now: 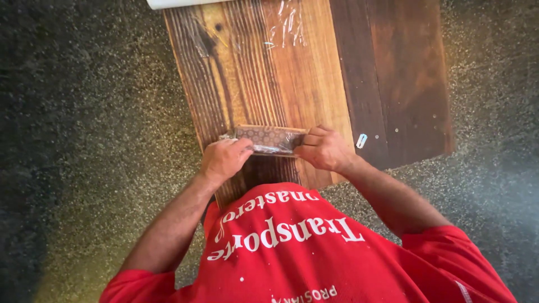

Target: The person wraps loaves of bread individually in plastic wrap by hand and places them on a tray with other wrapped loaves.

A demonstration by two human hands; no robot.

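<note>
Holding a small flat patterned piece between both hands, the person in a red shirt stands close over the near end of a wooden plank top. The left hand pinches the piece's left end, fingers curled tight around it; the right hand grips the right end the same way, fingertips folded over its upper edge. The piece is brown with a fine repeating pattern and sits just above the boards, near their front edge; a glossy clear film seems to cling to its lower side and left corner, so it looks partly wrapped, though whether the film is going on or coming off cannot be told. Just right of the right hand, a small pale tag-like scrap lies on the darker board. Farther along the lighter boards, a crumpled sheet of clear plastic film lies loose, apart from the hands. At the far end, the edge of a white roll crosses the wood. Speckled dark flooring surrounds everything. As a judgement, the handling of the piece looks midway, with loose film untouched beyond.
</note>
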